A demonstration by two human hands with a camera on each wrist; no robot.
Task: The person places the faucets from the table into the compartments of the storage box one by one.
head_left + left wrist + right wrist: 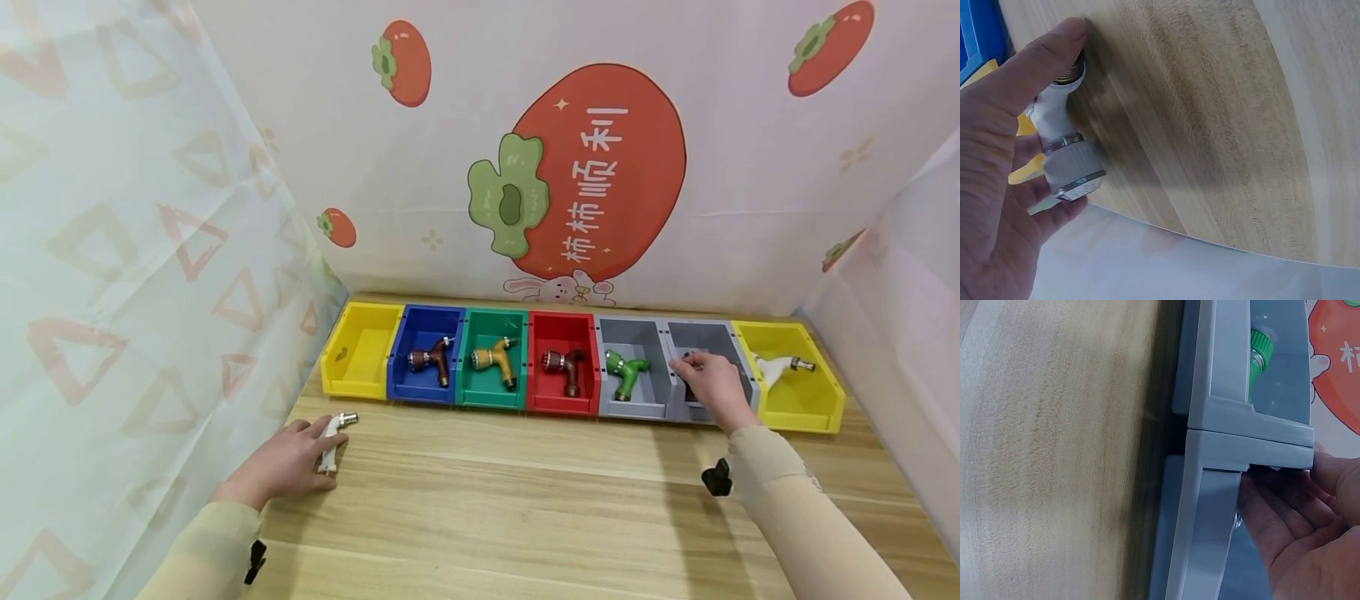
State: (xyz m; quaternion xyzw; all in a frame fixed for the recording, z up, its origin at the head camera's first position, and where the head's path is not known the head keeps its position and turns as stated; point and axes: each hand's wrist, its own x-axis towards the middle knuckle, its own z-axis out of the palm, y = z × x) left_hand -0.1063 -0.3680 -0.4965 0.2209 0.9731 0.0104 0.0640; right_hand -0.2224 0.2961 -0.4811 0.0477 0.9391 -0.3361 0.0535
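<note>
A white faucet (330, 446) with a metal spout end is held by my left hand (288, 462) at the left of the table. In the left wrist view, the thumb lies at the threaded end of the white faucet (1057, 115), with fingers behind its ribbed knob. My right hand (712, 383) reaches into the right grey bin (723, 333). In the right wrist view, the thumb of the right hand (1310, 537) lies at the rim of the side wall, the fingers inside. A dark faucet (693, 358) shows partly beyond those fingers; their grip is hidden.
Joined bins line the back: a left yellow bin (363, 387), blue (423, 392), green (491, 398), red (562, 404), two grey, and a right yellow bin (802, 417). Faucets lie in several; a green faucet (627, 375) fills the left grey bin. Printed curtains hang around the wooden table (517, 500).
</note>
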